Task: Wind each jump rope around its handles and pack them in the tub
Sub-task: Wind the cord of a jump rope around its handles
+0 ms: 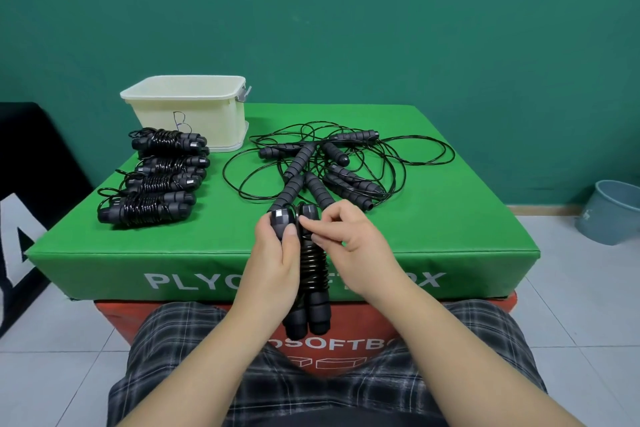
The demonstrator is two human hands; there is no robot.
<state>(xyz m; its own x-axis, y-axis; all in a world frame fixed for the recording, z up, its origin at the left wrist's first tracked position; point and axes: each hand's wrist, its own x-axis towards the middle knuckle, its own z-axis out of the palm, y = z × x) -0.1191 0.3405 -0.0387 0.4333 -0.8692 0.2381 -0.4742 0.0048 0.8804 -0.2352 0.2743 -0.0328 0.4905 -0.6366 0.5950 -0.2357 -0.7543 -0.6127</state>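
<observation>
My left hand (275, 255) grips a pair of black jump rope handles (308, 308) held together, with black cord coiled tightly round their middle. My right hand (349, 236) pinches the end of that cord beside the handle tops. Several wound jump ropes (156, 184) lie in a row on the left of the green box top. A tangle of unwound ropes (332, 163) with loose handles and looping cord spreads over the middle. The cream tub (187, 114) stands at the back left; its inside is not visible.
The work surface is a green soft plyo box (450, 218) stacked on a red one (485, 305). A grey-blue bucket (606, 215) stands on the tiled floor at the right. My plaid-clad legs are below the hands.
</observation>
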